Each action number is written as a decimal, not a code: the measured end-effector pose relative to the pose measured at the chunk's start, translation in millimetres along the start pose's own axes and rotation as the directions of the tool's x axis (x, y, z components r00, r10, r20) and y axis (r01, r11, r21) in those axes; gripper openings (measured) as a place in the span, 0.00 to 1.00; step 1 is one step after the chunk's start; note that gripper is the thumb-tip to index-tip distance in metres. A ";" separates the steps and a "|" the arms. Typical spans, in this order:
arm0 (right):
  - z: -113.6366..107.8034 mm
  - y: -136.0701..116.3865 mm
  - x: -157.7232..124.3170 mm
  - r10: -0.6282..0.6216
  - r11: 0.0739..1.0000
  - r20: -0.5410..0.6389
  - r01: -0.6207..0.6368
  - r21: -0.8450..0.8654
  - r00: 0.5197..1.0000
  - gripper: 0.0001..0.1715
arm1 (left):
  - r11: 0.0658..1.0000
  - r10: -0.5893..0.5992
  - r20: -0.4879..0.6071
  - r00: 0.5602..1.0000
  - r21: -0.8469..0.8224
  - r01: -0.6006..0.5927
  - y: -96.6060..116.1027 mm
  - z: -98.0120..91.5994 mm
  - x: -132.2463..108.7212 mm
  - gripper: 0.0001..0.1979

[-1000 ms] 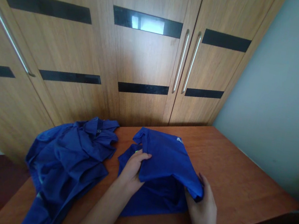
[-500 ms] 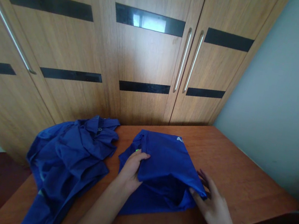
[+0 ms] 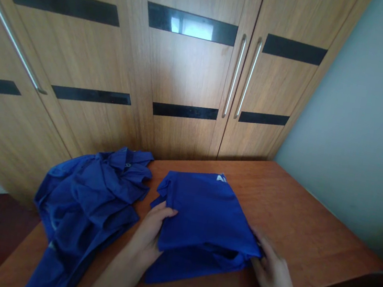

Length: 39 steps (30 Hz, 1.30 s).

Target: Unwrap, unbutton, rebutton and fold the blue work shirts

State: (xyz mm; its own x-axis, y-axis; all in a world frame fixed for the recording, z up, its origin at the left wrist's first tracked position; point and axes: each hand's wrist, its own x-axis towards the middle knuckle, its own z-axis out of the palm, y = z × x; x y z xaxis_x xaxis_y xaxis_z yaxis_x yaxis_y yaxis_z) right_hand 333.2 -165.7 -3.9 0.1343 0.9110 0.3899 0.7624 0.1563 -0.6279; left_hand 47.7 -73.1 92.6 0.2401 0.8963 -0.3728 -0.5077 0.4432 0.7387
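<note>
While the fold sits half-settled, both hands work its near edge: left hand curls over the left side of the top layer, fingers on top and pinching the cloth; right hand reaches flat to the right corner with fingers together and tips hidden under the lip, so can't tell whether it grips or only pushes. The folded blue shirt lies mid-table, just right of a crumpled blue heap, not quite touching it. My read for doing this step well: keep the left pinch as the anchor, draw the right corner outward until the near edge runs straight, line the top layer up over the lower one that pokes out at front left, then press flat from the centre outward to push out the trapped air. Wardrobe doors stand shut behind. Versus half a second ago: the top layer is down and flatter, the gap under it is nearly closed, the left hand is lower and nearer, the green fleck by its fingers is gone, the white print at the far edge sits further left, the heap hasn't moved
</note>
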 end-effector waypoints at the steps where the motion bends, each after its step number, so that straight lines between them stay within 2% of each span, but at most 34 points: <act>1: 2.2 2.3 -1.0 -0.041 0.999 0.016 0.041 -0.009 0.999 0.33 | 1.000 -0.005 -0.004 1.000 0.011 0.005 -2.4 -8.7 -4.0 0.17; 4: 9.4 10.4 -5.1 -0.110 0.992 0.052 0.112 -0.050 0.993 0.35 | 0.997 -0.067 -0.035 0.997 0.045 0.069 -16.5 -36.1 -11.6 0.17; 7: 12.9 17.2 -8.5 -0.096 0.992 0.055 0.100 -0.077 0.994 0.37 | 0.989 -0.131 -0.073 0.989 0.061 0.135 -31.1 -52.2 -14.9 0.16; 9: 12.5 18.6 -8.8 -0.070 0.995 0.063 0.075 -0.069 0.996 0.38 | 0.990 -0.123 -0.059 0.991 0.057 0.126 -35.7 -52.4 -16.3 0.17; 12: 11.9 16.5 -7.1 -0.018 0.998 0.054 0.021 -0.053 0.998 0.39 | 0.995 -0.097 -0.008 0.995 0.026 0.097 -38.2 -42.8 -17.0 0.20; 16: 10.5 15.7 -6.4 0.043 0.997 0.032 -0.042 -0.058 0.999 0.39 | 0.990 -0.127 -0.073 0.989 0.052 0.131 -43.0 -36.2 -18.0 0.21; 18: 1.6 17.6 -6.9 0.048 0.998 0.110 -0.043 -0.050 0.993 0.38 | 0.990 -0.114 -0.057 0.992 0.073 0.118 -42.0 -42.8 -22.5 0.22; 20: -16.2 17.4 -5.1 0.028 0.999 0.250 -0.022 -0.027 0.968 0.39 | 0.988 -0.080 0.019 0.997 0.135 0.077 -34.5 -54.7 -30.7 0.24; 22: -38.3 10.3 2.2 -0.010 1.000 0.358 0.006 0.014 0.934 0.38 | 0.936 0.012 0.056 0.998 0.350 -0.031 -20.4 -66.1 -40.1 0.26; 23: -48.0 3.5 8.6 -0.036 0.999 0.370 0.023 0.040 0.928 0.37 | 0.843 0.097 0.057 0.994 0.526 -0.112 -12.0 -69.1 -43.7 0.26; 24: -55.1 -5.2 17.0 -0.044 0.998 0.362 0.026 0.055 0.931 0.35 | 0.671 0.212 0.064 0.975 0.716 -0.193 -3.7 -69.4 -45.8 0.25; 25: -58.5 -15.2 27.3 -0.064 0.997 0.342 0.042 0.071 0.938 0.32 | 0.439 0.326 0.103 0.940 0.864 -0.247 3.6 -66.3 -45.9 0.24; 26: -57.7 -25.6 39.0 -0.088 0.995 0.317 0.068 0.074 0.944 0.30 | 0.187 0.415 0.178 0.892 0.943 -0.275 9.1 -60.0 -43.8 0.23; 27: -52.7 -35.3 51.6 -0.116 0.993 0.300 0.104 0.055 0.947 0.29 | -0.044 0.465 0.271 0.843 0.958 -0.284 12.2 -50.9 -39.3 0.21; 28: -43.9 -43.5 64.5 -0.157 0.987 0.295 0.156 0.026 0.943 0.28 | -0.220 0.475 0.370 0.798 0.928 -0.300 12.6 -40.1 -32.7 0.21; 30: -19.1 -52.4 88.3 -0.261 0.956 0.285 0.287 -0.053 0.922 0.29 | -0.454 0.436 0.539 0.721 0.823 -0.341 5.4 -18.4 -14.1 0.22; 31: -5.3 -52.8 97.9 -0.303 0.933 0.280 0.343 -0.106 0.911 0.30 | -0.522 0.427 0.569 0.703 0.790 -0.322 -1.2 -10.2 -3.3 0.24; 33: 20.1 -46.8 110.7 -0.338 0.886 0.302 0.410 -0.216 0.891 0.33 | -0.582 0.428 0.570 0.701 0.767 -0.269 -17.1 -3.7 18.0 0.29; 36: 45.0 -30.2 114.5 -0.319 0.826 0.371 0.448 -0.342 0.872 0.35 | -0.610 0.388 0.545 0.743 0.756 -0.236 -38.0 -16.3 40.7 0.35; 39: 54.6 -18.3 110.0 -0.306 0.783 0.410 0.472 -0.405 0.859 0.35 | -0.614 0.361 0.527 0.769 0.755 -0.230 -48.2 -34.4 48.5 0.36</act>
State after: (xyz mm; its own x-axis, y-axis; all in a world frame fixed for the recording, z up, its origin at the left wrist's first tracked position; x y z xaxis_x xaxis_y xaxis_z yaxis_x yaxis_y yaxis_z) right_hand 299.5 -47.5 13.7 -0.3774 0.8915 0.2506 0.9168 0.3978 -0.0346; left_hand 55.4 -51.4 19.6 0.4378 0.8557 0.2758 0.8814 -0.4690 0.0561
